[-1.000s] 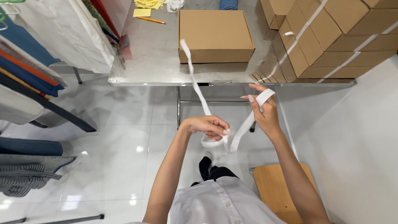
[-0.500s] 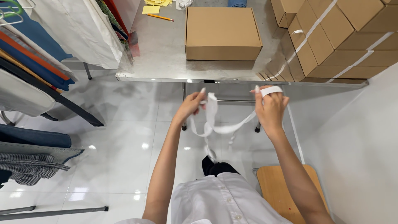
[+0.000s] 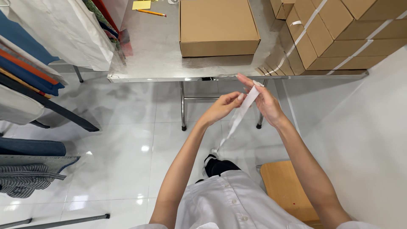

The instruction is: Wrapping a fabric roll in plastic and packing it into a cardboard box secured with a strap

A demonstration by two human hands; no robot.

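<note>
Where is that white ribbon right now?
The white ribbon hangs mid-frame between the left hand and right hand, just below the steel table's front edge.

A matt white paper-like strip (image 3: 241, 111) hangs near. Farther off, a shiny smooth steel table (image 3: 157, 51) carries a matt brown cardboard box (image 3: 218, 25). The white floor tiles (image 3: 123, 144) are glossy; a smooth wooden stool (image 3: 284, 191) stands near right.

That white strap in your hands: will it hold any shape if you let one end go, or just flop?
The white strap probably flops: below the right hand and left hand it hangs limp toward the floor. It looks thin and flat, so likely light. It may slip through loosely pinched fingers.
</note>
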